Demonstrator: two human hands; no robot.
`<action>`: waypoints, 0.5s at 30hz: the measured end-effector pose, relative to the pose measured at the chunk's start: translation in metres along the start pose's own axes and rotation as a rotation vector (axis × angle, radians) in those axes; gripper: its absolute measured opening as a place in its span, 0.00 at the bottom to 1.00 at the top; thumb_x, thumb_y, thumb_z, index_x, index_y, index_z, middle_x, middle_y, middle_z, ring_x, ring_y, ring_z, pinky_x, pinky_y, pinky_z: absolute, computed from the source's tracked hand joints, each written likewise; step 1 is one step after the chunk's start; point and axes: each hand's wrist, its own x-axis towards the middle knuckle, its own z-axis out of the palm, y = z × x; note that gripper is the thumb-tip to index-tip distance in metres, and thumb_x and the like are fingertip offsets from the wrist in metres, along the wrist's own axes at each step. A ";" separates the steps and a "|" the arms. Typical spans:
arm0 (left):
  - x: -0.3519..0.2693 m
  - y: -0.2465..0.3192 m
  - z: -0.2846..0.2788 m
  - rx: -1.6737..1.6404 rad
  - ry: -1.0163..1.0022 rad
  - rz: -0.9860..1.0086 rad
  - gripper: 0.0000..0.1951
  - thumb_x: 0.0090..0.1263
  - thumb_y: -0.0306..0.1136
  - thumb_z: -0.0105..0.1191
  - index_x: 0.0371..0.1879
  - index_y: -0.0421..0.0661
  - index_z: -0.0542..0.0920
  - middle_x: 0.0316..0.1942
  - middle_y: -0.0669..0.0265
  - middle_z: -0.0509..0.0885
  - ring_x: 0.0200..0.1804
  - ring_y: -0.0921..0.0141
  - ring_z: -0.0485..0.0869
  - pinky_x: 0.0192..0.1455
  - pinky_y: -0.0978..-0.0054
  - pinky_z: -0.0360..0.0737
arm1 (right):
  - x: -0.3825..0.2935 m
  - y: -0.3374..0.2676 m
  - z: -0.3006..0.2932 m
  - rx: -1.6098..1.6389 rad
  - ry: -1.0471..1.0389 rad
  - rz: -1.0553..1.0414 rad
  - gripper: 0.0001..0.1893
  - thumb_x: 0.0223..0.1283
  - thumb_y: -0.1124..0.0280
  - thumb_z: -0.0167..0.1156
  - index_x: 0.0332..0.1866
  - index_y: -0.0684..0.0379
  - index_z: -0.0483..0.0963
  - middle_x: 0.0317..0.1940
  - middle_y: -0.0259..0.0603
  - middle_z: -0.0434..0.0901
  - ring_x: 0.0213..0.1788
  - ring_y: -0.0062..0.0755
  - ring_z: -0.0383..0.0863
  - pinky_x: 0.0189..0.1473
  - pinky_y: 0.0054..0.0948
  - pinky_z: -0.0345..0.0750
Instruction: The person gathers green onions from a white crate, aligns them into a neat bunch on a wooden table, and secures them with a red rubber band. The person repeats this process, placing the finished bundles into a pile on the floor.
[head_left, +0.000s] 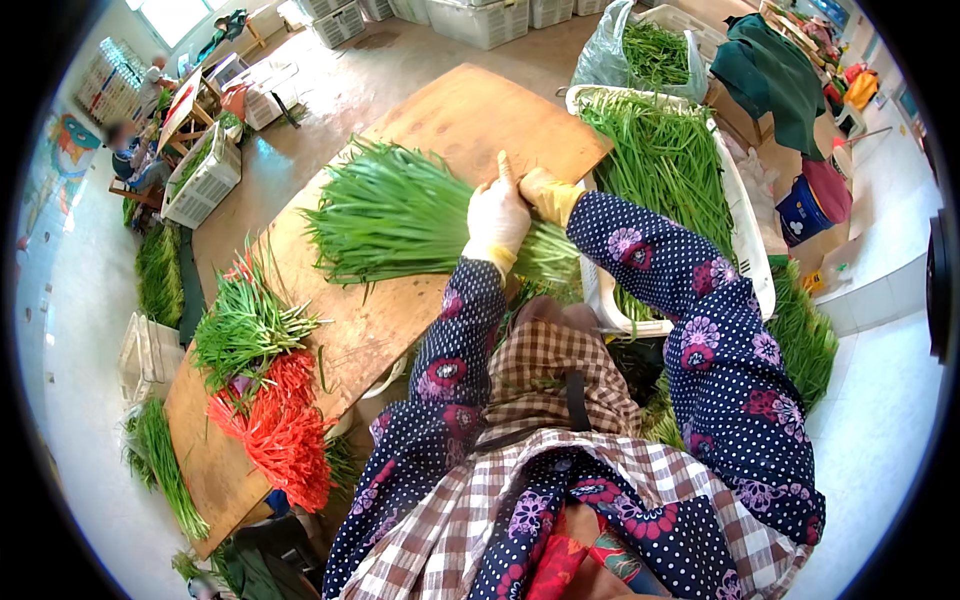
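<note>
A large bunch of garlic chives (397, 214) lies across the wooden board (480, 112), leaves to the left and pale stem ends (551, 251) to the right, past the board's edge. My left hand (499, 214), in a whitish glove with a yellow cuff, is closed around the bunch near the stems, its index finger pointing away from me. Against it is my right hand (546, 193) in a yellow glove, fingers curled by the left index finger. Whether anything is in those right fingers is hidden.
Red ties (281, 435) and a smaller pile of chives (251, 322) lie at the board's left. A white crate (750, 262) of loose greens stands at right, with a plastic bag (600, 52) of greens behind it. People (135, 157) sit at a far table.
</note>
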 end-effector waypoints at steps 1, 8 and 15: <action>-0.006 -0.001 0.001 0.056 0.097 -0.011 0.29 0.58 0.30 0.51 0.61 0.35 0.65 0.27 0.56 0.82 0.34 0.57 0.82 0.43 0.65 0.78 | -0.004 -0.011 0.006 0.471 -0.006 0.121 0.10 0.61 0.72 0.52 0.43 0.63 0.77 0.36 0.42 0.82 0.36 0.31 0.79 0.37 0.27 0.76; -0.023 -0.008 0.006 -0.051 0.305 0.023 0.07 0.58 0.32 0.56 0.22 0.45 0.76 0.24 0.57 0.79 0.31 0.55 0.78 0.37 0.62 0.76 | -0.032 -0.042 0.007 0.808 0.117 0.196 0.13 0.62 0.63 0.54 0.39 0.62 0.78 0.36 0.42 0.82 0.39 0.30 0.80 0.40 0.28 0.74; -0.017 -0.018 0.003 -0.059 0.143 -0.061 0.07 0.60 0.32 0.54 0.22 0.44 0.77 0.21 0.54 0.78 0.27 0.53 0.78 0.31 0.62 0.75 | -0.073 -0.076 -0.016 0.960 0.064 0.211 0.08 0.60 0.70 0.55 0.38 0.62 0.77 0.34 0.39 0.80 0.36 0.27 0.78 0.36 0.25 0.76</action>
